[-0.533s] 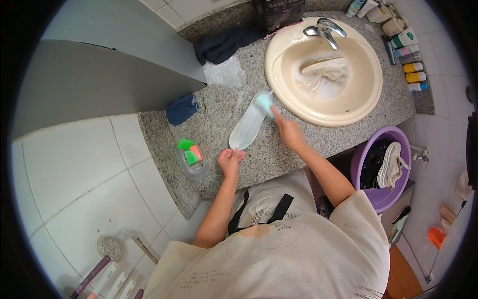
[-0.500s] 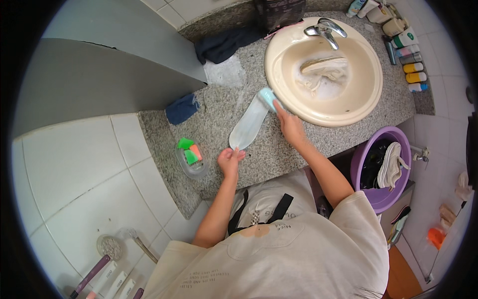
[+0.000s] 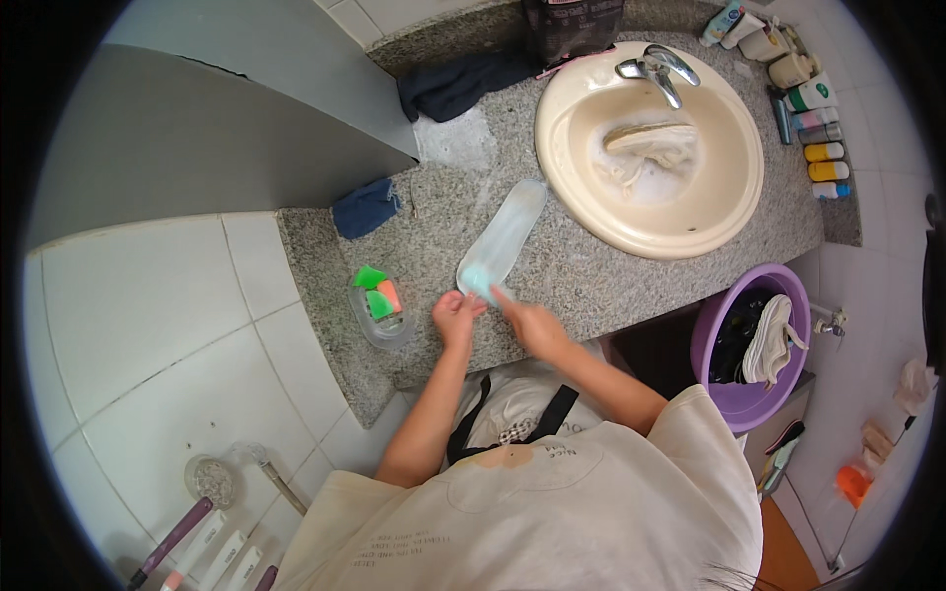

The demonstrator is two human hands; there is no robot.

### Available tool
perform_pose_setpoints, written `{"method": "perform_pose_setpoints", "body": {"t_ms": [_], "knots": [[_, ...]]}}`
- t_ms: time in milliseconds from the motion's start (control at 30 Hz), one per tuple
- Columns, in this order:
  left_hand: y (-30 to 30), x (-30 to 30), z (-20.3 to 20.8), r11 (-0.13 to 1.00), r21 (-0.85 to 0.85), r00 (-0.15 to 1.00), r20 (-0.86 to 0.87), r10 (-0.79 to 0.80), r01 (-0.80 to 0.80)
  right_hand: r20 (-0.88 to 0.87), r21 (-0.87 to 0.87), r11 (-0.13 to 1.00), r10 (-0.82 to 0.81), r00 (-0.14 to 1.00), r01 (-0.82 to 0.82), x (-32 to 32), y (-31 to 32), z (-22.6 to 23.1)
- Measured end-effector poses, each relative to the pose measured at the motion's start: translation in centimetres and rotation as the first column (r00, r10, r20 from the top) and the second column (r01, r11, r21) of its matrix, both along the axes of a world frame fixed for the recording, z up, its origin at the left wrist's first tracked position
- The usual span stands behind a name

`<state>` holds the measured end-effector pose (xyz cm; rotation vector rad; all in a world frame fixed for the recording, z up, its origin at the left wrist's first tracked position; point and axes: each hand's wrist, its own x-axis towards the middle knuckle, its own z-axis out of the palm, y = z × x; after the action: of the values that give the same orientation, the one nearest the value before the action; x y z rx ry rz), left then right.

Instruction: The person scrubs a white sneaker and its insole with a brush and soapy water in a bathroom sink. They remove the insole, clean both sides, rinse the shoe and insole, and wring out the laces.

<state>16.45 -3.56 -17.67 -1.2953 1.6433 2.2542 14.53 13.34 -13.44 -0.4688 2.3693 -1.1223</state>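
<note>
A pale, whitish shoe insole (image 3: 512, 222) lies flat on the granite counter, slanting toward me. My left hand (image 3: 455, 319) pinches its near end. My right hand (image 3: 535, 327) grips a small light-blue scrub brush (image 3: 479, 280), smeared by motion, which is on the insole's near end close to my left fingers. Its bristles are hidden underneath. To the left sits a clear soap dish (image 3: 387, 333) with green and orange soap pieces (image 3: 380, 303). A cream fabric shoe (image 3: 650, 144) rests in suds inside the beige sink (image 3: 678, 239).
A chrome faucet (image 3: 662, 69) stands behind the sink. Bottles and tubes (image 3: 816, 120) line the right wall. A purple basin (image 3: 702, 345) holds an off-white fabric item (image 3: 767, 343) and black plastic. Dark cloth (image 3: 458, 84) and a blue cloth (image 3: 365, 209) lie by the grey partition (image 3: 246, 148).
My right hand has drawn the brush along the insole from its far end to its near end, toward me. My left hand keeps its pinch. The view has shifted slightly.
</note>
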Motion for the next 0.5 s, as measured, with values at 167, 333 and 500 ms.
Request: {"method": "perform_pose_setpoints", "body": {"t_ms": [167,333,500], "knots": [[-0.3,0.2,0.1,1.000,-0.015,1.000,0.002,-0.018,0.018,-0.055,0.229,0.964,-0.123,0.991,0.132,-4.9,4.3,-0.3],[-0.2,0.0,0.3,0.998,-0.029,0.998,0.021,-0.055,0.055,-0.171,0.122,0.954,-0.252,0.952,0.275,-7.5,0.8,-0.6],[-0.6,0.4,-0.9,0.999,-0.042,1.000,-0.007,-0.019,0.019,0.037,0.180,0.973,0.140,0.989,-0.144,0.1,2.2,1.7]]}}
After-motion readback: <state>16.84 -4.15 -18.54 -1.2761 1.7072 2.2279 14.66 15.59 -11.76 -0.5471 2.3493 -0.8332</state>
